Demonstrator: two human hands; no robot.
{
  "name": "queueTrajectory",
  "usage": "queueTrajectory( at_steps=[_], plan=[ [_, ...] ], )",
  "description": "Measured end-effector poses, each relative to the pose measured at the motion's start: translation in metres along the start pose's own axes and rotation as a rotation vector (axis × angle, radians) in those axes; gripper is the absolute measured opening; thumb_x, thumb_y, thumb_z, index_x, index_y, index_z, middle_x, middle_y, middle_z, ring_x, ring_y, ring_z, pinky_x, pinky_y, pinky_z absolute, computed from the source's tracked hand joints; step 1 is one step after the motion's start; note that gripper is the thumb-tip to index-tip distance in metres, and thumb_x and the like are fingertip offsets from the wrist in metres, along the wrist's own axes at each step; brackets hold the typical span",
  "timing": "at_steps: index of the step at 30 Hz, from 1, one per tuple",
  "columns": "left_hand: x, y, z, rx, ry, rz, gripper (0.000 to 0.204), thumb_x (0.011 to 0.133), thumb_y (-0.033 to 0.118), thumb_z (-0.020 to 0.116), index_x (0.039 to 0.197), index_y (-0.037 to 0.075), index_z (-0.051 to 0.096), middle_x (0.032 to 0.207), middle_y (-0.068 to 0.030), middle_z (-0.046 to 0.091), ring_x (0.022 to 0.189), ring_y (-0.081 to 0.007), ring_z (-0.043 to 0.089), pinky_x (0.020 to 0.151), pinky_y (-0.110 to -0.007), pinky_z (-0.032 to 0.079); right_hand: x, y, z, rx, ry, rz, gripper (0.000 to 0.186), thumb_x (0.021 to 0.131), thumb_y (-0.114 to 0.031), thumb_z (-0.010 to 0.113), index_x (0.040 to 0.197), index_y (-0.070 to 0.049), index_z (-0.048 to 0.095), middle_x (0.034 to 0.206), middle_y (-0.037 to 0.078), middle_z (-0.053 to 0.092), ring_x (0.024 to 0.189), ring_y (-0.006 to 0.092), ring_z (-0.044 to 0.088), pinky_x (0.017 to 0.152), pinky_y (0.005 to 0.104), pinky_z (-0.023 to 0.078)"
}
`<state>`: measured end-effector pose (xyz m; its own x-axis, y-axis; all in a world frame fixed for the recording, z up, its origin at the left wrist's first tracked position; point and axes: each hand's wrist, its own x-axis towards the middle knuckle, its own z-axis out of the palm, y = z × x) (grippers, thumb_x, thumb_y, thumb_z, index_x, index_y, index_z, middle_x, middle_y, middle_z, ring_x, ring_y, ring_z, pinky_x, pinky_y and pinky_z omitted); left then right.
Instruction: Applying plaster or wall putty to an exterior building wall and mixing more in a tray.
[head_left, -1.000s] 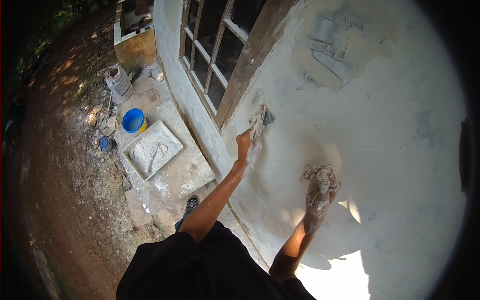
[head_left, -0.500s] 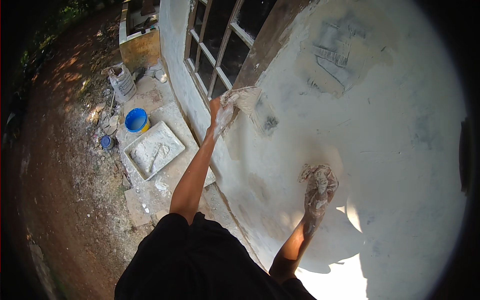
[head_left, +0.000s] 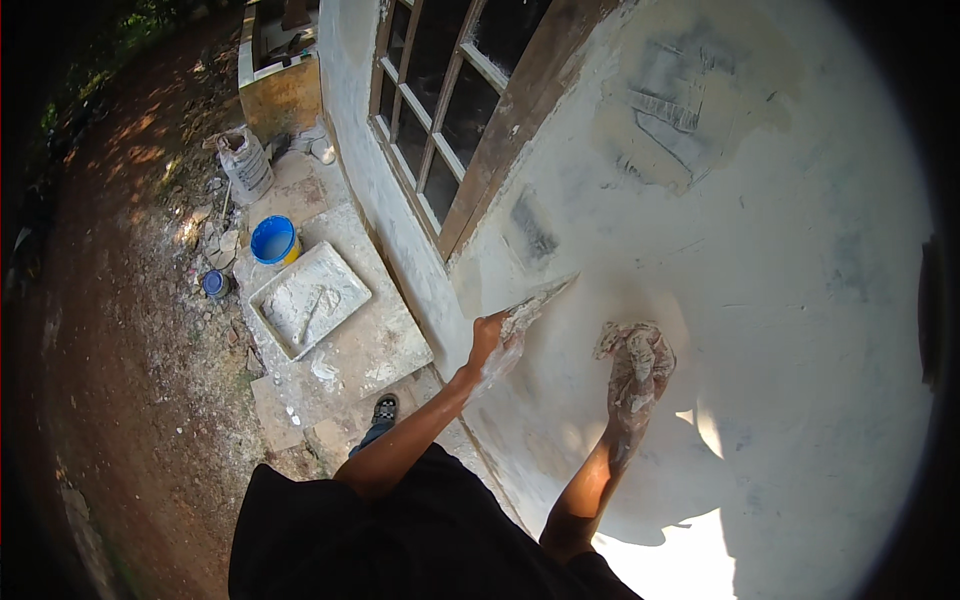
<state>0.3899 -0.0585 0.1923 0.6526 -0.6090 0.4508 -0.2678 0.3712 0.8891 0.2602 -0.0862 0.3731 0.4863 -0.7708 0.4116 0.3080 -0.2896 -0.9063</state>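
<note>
My left hand [head_left: 490, 355], streaked with white paste, is closed round a flat putty scraper [head_left: 541, 300]. The blade carries pale putty and is seen nearly edge-on, its tip close to the grey-white wall [head_left: 800, 400]; I cannot tell whether it touches. Lower and to the right, my right hand [head_left: 640, 380] is curled in front of the wall, coated or wrapped in something crumpled and smeared with putty. What its fingers hold, if anything, I cannot make out. Between the scraper and the window is a dark grey patch [head_left: 534, 228] on the wall.
A barred window [head_left: 440, 120] is set in the wall. On the paved ledge [head_left: 385, 345] at left lie a white putty tray [head_left: 350, 312], a blue-rimmed bucket [head_left: 293, 250] and a sack [head_left: 246, 165]. A small blue can [head_left: 214, 284] stands beside rubble. My shoe [head_left: 386, 407] shows below.
My left hand has come down and right with the scraper, away from the window corner, uncovering the dark patch and turning the blade edge-on. My right hand has hardly moved. A shoe has come into view.
</note>
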Motion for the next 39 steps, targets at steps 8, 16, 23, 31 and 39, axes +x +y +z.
queueTrajectory(
  at_steps=[8, 16, 23, 31, 39],
  plan=[
    [0.134, -0.051, -0.059, 0.109, 0.120, -0.107, 0.020, 0.074, 0.000, 0.051, 0.088, -0.005, 0.063, 0.069, -0.0096, 0.064, 0.060, -0.0081, 0.050, 0.055, -0.027, 0.043, -0.003, -0.002, -0.001, -0.041, -0.024, 0.010, 0.020, 0.082, -0.019, 0.057, 0.083, 0.001, 0.058, 0.072, 0.009, 0.055, 0.063, 0.0189, 0.051, 0.065, 0.0324, 0.042],
    [0.082, -0.018, -0.005, 0.142, 0.308, 0.023, 0.024, 0.073, -0.004, 0.048, 0.092, -0.004, 0.062, 0.064, -0.0159, 0.060, 0.052, -0.0180, 0.054, 0.049, -0.032, 0.042, -0.007, -0.001, -0.002, -0.020, 0.010, 0.013, 0.021, 0.082, -0.020, 0.057, 0.084, 0.001, 0.058, 0.072, 0.009, 0.055, 0.064, 0.0190, 0.051, 0.065, 0.0315, 0.041],
    [-0.008, -0.002, 0.036, 0.177, 0.153, 0.193, 0.015, 0.067, -0.002, 0.055, 0.081, -0.004, 0.060, 0.058, -0.0097, 0.057, 0.052, -0.0109, 0.053, 0.047, -0.028, 0.041, -0.009, 0.001, -0.006, -0.021, 0.008, 0.028, 0.021, 0.082, -0.019, 0.057, 0.084, 0.002, 0.057, 0.072, 0.009, 0.055, 0.065, 0.0194, 0.051, 0.062, 0.0308, 0.041],
    [0.122, -0.039, -0.045, 0.051, 0.110, 0.080, 0.021, 0.076, 0.000, 0.051, 0.093, -0.002, 0.063, 0.073, -0.0108, 0.065, 0.064, -0.0059, 0.050, 0.058, -0.025, 0.043, -0.010, 0.004, -0.010, -0.025, 0.000, 0.017, 0.019, 0.082, -0.018, 0.058, 0.083, 0.001, 0.057, 0.071, 0.009, 0.055, 0.064, 0.0189, 0.051, 0.062, 0.0308, 0.041],
    [0.110, -0.029, -0.044, 0.002, 0.444, 0.085, 0.021, 0.072, -0.003, 0.051, 0.089, -0.007, 0.062, 0.072, -0.0148, 0.064, 0.061, -0.0120, 0.056, 0.057, -0.028, 0.044, -0.012, 0.005, -0.014, 0.060, 0.013, 0.039, 0.019, 0.082, -0.017, 0.058, 0.083, 0.001, 0.057, 0.073, 0.009, 0.056, 0.064, 0.0184, 0.052, 0.061, 0.0302, 0.041]
  ],
)
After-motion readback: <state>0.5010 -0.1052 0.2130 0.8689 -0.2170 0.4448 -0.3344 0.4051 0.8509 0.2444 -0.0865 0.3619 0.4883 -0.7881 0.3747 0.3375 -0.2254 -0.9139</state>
